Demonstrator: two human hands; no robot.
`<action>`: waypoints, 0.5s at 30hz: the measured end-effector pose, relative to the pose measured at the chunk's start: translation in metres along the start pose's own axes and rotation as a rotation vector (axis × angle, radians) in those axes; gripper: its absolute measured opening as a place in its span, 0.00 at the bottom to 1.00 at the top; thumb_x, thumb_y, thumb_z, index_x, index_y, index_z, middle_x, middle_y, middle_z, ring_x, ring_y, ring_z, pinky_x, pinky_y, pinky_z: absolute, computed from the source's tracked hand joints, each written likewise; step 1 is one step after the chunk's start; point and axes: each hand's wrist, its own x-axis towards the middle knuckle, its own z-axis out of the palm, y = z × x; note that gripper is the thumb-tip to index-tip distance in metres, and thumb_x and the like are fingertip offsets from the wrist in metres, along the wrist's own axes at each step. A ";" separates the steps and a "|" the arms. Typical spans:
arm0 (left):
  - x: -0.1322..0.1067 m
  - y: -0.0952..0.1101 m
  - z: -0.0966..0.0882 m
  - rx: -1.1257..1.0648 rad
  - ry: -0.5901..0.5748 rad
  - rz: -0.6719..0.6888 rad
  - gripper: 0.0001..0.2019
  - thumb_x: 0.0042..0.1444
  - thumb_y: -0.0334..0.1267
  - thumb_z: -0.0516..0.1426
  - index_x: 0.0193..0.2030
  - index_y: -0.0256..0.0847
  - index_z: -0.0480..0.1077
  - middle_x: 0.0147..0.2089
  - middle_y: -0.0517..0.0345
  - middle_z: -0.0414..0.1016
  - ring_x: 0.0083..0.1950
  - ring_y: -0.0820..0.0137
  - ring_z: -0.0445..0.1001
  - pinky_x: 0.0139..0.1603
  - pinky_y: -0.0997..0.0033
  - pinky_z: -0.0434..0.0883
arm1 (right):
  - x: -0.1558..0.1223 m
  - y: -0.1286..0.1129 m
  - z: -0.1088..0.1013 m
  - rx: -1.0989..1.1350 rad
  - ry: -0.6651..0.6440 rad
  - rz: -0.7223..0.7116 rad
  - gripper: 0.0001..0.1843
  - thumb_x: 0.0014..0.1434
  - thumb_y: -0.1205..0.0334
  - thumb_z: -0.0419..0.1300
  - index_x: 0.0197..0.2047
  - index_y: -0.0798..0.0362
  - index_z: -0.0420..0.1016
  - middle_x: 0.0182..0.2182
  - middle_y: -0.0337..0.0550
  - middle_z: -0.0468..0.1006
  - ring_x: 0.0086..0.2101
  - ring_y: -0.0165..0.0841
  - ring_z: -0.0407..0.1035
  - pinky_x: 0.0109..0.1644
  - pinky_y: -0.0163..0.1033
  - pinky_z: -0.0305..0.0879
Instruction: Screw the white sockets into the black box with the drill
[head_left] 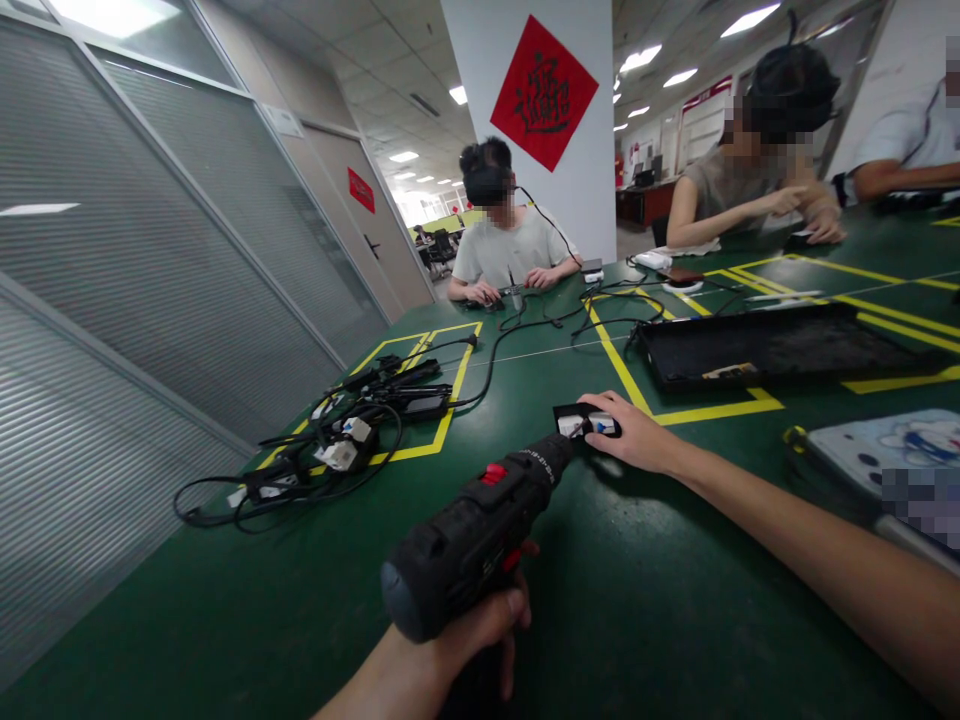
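Left hand (480,625) clenches a drill (480,530); at its tip, right hand (637,440) pins a small part (576,420), where a slip could jab fingers (602,402).

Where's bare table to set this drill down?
Bare table left of the drill, short of the cable tangle, and between drill and right hand's forearm. Crowded: the tangle, and the small black part under that hand.

- matt black pistol-shaped plastic power drill (480,535), inside the left hand's (480,630) fingers; its red switch is smooth and glossier
- small flat black plastic part (571,420), at the right hand's (637,440) fingertips: dull, with shiny white inserts
- green table top (637,620), beneath both: smooth, with a faint sheen
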 end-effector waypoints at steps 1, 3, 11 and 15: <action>0.000 -0.001 0.000 -0.001 -0.001 0.003 0.18 0.56 0.44 0.55 0.49 0.39 0.59 0.33 0.57 0.68 0.21 0.76 0.68 0.24 0.74 0.67 | 0.000 0.000 0.000 0.000 -0.001 0.000 0.25 0.58 0.63 0.60 0.57 0.43 0.59 0.47 0.40 0.61 0.43 0.33 0.63 0.52 0.39 0.58; 0.000 0.000 -0.001 -0.008 -0.002 0.000 0.16 0.56 0.44 0.54 0.47 0.38 0.61 0.33 0.56 0.68 0.21 0.76 0.68 0.24 0.74 0.67 | 0.001 0.000 0.000 -0.003 -0.003 0.000 0.25 0.58 0.63 0.60 0.57 0.43 0.59 0.47 0.41 0.61 0.43 0.33 0.63 0.52 0.39 0.58; 0.000 0.006 0.001 0.000 -0.010 -0.029 0.13 0.56 0.43 0.54 0.43 0.37 0.62 0.33 0.55 0.69 0.22 0.75 0.69 0.23 0.73 0.67 | 0.001 0.000 0.000 -0.005 0.002 -0.003 0.24 0.57 0.64 0.60 0.56 0.43 0.60 0.46 0.40 0.62 0.42 0.33 0.64 0.51 0.39 0.59; -0.002 0.004 0.001 0.007 0.020 -0.054 0.11 0.56 0.41 0.54 0.40 0.36 0.63 0.33 0.57 0.69 0.23 0.76 0.68 0.26 0.73 0.67 | 0.001 0.000 0.000 -0.003 0.004 -0.008 0.24 0.57 0.64 0.61 0.56 0.44 0.60 0.45 0.40 0.62 0.42 0.33 0.63 0.51 0.39 0.59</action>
